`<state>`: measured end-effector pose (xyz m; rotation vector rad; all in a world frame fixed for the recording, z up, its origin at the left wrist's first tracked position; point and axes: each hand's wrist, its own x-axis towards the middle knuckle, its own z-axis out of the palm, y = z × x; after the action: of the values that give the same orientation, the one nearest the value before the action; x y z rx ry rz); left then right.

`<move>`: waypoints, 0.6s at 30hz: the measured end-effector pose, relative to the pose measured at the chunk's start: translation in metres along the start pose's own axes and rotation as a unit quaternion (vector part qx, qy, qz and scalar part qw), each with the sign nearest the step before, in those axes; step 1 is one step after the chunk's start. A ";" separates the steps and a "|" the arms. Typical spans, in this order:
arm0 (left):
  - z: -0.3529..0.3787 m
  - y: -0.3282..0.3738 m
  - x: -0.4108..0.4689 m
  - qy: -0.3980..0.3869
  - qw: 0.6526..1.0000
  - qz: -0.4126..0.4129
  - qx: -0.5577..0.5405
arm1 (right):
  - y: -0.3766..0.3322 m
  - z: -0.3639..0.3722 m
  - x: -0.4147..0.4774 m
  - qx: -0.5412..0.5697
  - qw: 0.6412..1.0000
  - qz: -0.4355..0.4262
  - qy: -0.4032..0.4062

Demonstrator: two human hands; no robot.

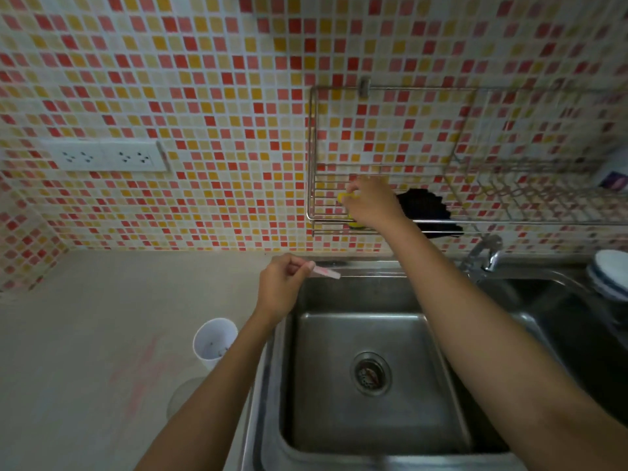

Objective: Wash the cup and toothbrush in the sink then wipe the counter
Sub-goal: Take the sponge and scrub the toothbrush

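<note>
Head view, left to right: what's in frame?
Wall outlet → white cup → left hand → toothbrush it holds → right hand gripping a yellow item → dark item in the rack → faucet → white round thing at the right edge. I left out the sink, which spans under both arms.

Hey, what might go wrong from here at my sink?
The left forearm passes close by the cup; a swing could tip it. The toothbrush, pinched at one end by the left hand, may slip into the sink. The yellow item under the right hand could snag on the wire rack.
</note>
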<state>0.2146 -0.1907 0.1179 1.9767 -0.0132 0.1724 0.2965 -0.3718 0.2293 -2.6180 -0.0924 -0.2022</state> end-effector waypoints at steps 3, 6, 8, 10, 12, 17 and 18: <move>0.015 -0.002 0.002 0.002 0.999 -0.009 -0.052 | -0.001 0.006 0.020 -0.029 0.998 0.045 -0.039; 0.025 -0.005 0.001 -0.001 0.998 -0.032 -0.062 | 0.002 0.016 0.033 -0.083 0.996 0.034 -0.025; 0.029 -0.009 0.001 -0.001 0.997 -0.043 -0.066 | 0.006 0.020 0.037 -0.088 0.995 0.031 -0.017; 0.033 -0.010 -0.001 0.006 0.994 -0.060 -0.091 | 0.011 0.020 0.037 -0.029 0.999 0.031 -0.001; 0.037 -0.008 -0.003 0.018 0.990 -0.080 -0.119 | 0.012 0.013 0.031 0.070 0.997 0.023 0.025; 0.041 -0.002 -0.011 0.036 0.984 -0.105 -0.142 | -0.004 -0.007 -0.004 0.276 0.942 -0.050 0.182; 0.041 0.000 -0.012 0.040 0.983 -0.105 -0.146 | -0.007 -0.008 -0.016 0.288 0.930 -0.066 0.217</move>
<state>0.2074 -0.2287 0.1000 1.6640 0.2112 0.1052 0.2793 -0.3702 0.2369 -1.9323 -0.1484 -0.6863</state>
